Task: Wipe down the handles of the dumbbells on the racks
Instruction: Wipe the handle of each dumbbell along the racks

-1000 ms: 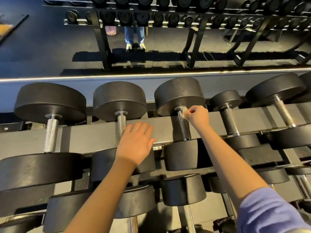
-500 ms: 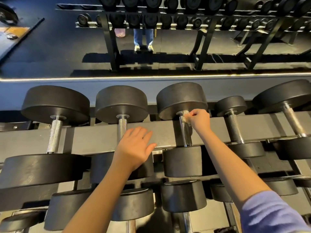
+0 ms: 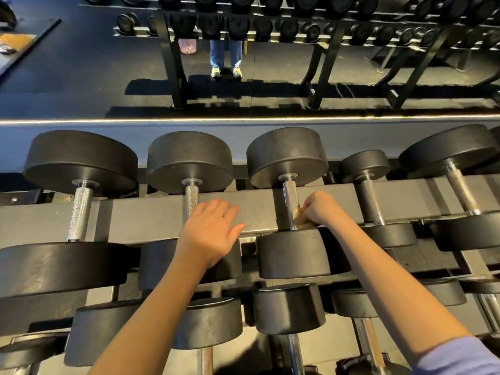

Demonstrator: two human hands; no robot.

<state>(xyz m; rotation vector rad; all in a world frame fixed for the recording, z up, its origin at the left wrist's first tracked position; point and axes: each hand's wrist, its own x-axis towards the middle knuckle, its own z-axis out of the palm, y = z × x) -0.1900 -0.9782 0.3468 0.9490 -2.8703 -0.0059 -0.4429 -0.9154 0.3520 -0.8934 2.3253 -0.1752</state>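
Note:
Black dumbbells with knurled steel handles lie in a row on the grey rack (image 3: 151, 215). My right hand (image 3: 319, 208) grips a small crumpled wipe (image 3: 300, 213) against the lower end of the third dumbbell's handle (image 3: 290, 196), just above its near head. With fingers straight, my left hand (image 3: 209, 231) rests flat on the rack rail and the near head of the second dumbbell, covering the lower part of that handle (image 3: 190, 200). The first dumbbell's handle (image 3: 78, 215) at the left is untouched.
Smaller dumbbells (image 3: 370, 196) continue along the rack to the right, and a lower tier (image 3: 289, 309) holds more below my arms. A mirror behind the rack reflects another dumbbell rack (image 3: 270, 25), the dark floor and a standing person's legs (image 3: 226, 56).
My right hand with the wipe has slid down the third handle from its top end to its lower end. My left hand has stayed flat on the rail.

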